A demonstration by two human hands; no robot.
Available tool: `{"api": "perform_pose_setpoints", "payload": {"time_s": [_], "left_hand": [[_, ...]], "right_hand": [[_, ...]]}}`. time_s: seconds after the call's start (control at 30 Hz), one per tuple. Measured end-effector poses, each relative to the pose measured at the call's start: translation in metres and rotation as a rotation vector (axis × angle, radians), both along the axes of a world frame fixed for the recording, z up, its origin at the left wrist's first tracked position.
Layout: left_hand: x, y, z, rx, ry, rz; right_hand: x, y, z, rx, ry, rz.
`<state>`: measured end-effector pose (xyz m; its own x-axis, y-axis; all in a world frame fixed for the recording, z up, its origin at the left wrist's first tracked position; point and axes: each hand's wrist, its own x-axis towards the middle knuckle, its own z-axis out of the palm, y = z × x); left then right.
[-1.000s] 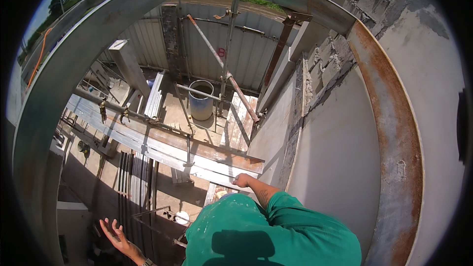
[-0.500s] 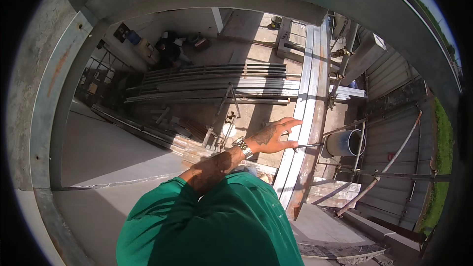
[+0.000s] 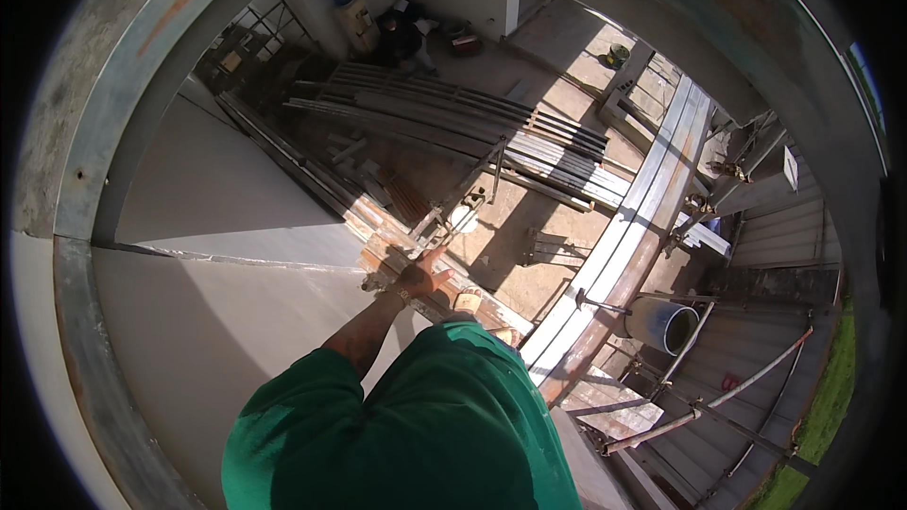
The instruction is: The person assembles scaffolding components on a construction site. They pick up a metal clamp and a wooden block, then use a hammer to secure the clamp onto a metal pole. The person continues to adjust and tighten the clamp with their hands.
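My left hand (image 3: 423, 279) reaches down and forward with fingers apart, holding nothing. It is over or against worn wooden planks (image 3: 487, 307); contact cannot be made out. A watch circles that wrist. To the right, a hammer (image 3: 605, 306) lies across a long pale metal beam (image 3: 619, 246), its head on the beam and its handle pointing right. My right hand is out of the picture. One of my feet (image 3: 469, 298) shows on the planks beyond my green shirt.
Far below, long metal bars (image 3: 453, 118) lie stacked on the floor. A person (image 3: 402, 42) is in the shade at the back. Scaffold poles (image 3: 756, 373) and a large pale cylinder (image 3: 661, 323) stand right of the beam. A grey wall (image 3: 217, 198) is at left.
My left hand has left the hammer at the beam and swung left to the planks. The hammer stays on the beam. The view has turned, tilting the scene clockwise.
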<state>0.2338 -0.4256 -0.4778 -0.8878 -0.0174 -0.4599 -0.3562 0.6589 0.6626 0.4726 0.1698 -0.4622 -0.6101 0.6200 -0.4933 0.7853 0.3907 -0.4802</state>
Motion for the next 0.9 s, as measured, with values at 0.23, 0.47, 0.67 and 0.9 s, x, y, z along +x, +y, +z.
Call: {"api": "perform_pose_setpoints", "payload": {"time_s": [0.23,0.47,0.67,0.9], "left_hand": [[0.033,-0.038,-0.013,-0.111,-0.239,0.152],[0.081,-0.076,-0.074,-0.059,-0.282,0.056],[0.082,-0.078,-0.077,-0.064,-0.393,-0.125],[0.107,-0.121,-0.006,-0.246,-0.259,0.374]], "right_hand": [[-0.037,-0.015,-0.010,-0.091,0.011,0.042],[-0.072,-0.032,-0.016,-0.143,-0.011,0.117],[-0.106,-0.043,-0.017,-0.146,-0.035,0.196],[-0.178,-0.055,-0.035,-0.144,-0.060,0.441]]}}
